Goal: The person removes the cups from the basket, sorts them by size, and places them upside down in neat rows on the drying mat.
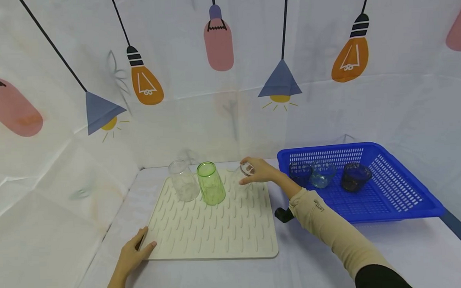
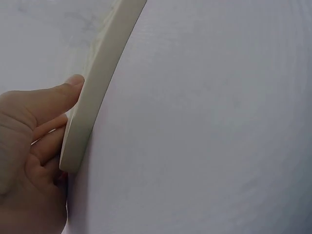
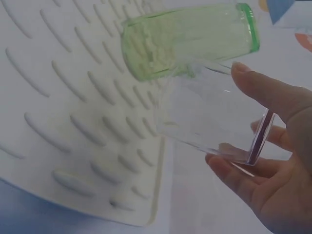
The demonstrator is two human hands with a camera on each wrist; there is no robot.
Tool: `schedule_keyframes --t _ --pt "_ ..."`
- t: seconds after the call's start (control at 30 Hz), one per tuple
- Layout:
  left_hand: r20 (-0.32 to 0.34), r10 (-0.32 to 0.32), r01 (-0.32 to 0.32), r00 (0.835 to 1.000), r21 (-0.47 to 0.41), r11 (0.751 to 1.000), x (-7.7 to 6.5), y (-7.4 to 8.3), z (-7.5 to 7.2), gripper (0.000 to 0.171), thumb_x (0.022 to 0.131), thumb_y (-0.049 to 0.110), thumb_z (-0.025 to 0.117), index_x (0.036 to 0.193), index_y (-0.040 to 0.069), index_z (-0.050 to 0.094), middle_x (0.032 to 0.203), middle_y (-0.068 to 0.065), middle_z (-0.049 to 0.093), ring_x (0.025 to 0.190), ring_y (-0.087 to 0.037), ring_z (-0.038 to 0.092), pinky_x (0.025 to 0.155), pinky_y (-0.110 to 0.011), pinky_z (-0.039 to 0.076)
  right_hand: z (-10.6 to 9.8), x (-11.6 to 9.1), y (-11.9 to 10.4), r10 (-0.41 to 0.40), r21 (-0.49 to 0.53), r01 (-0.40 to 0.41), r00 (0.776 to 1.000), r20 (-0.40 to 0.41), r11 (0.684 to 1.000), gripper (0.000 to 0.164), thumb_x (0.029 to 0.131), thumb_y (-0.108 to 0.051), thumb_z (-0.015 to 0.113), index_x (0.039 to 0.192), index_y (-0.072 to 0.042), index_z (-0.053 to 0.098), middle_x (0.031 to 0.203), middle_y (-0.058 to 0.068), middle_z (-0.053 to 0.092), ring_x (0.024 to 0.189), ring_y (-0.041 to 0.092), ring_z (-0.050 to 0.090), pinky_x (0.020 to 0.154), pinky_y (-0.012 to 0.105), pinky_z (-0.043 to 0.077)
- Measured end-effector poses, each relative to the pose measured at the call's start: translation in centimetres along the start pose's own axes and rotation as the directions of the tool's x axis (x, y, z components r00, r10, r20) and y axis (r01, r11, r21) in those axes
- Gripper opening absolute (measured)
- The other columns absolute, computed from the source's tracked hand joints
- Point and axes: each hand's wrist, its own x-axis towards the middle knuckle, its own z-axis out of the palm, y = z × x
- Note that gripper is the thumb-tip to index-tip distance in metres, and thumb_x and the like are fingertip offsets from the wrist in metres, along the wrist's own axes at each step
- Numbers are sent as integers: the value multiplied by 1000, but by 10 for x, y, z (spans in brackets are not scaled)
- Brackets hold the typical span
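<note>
A white backdrop [image 1: 229, 118] printed with hanging lamps stands behind the ribbed mat. A white-covered table [image 1: 220, 280] supports the mat. To the right of the mat is a blue basket [image 1: 401, 193] containing three short glasses [image 1: 355, 177]. The ribbed mat [image 1: 210, 229] lies flat, ridges upward.

On the mat's far left part stand a tall clear glass [image 1: 184, 181] and, just beside it, a green glass [image 1: 211, 185]; both long axes are upright. Left hand [image 1: 130, 254]: loosely spread at the mat's near left corner, thumb and fingers touching its edges. Right hand [image 1: 260, 170]: partly closed, thumb and fingers gripping the held glass [image 3: 209, 114] at its thick base. Position: above the mat's far right part; contact cannot be determined. Orientation: inverted, mouth toward the mat, long axis roughly upright.
</note>
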Motion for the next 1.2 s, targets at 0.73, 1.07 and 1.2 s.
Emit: schedule_keyframes --t 0.73,1.07,1.2 --pt "-30 62 -64 998 -69 996 -2 -5 -3 69 86 25 67 136 -12 37 141 -32 30 131 -49 28 84 9 10 29 27 -10 117 -110 -104 987 114 988 68 78 -25 78 134 -4 45 131 25 52 120 37 51 94 49 48" --pt "-42 54 -58 998 -83 995 -4 -5 -1 68 85 23 68 136 -12 38 141 -32 30 131 -49 28 84 9 10 45 32 -14 138 -205 -116 986 93 972 70 75 -24 80 134 -5 46 127 18 55 116 32 53 93 44 48" --pt "-43 54 -57 998 -89 994 -4 -5 -1 68 85 23 68 136 -12 38 141 -32 30 131 -49 28 85 8 12 51 32 -14 135 -227 -114 988 78 967 71 74 -24 81 133 -5 46 129 19 53 119 34 49 96 45 46"
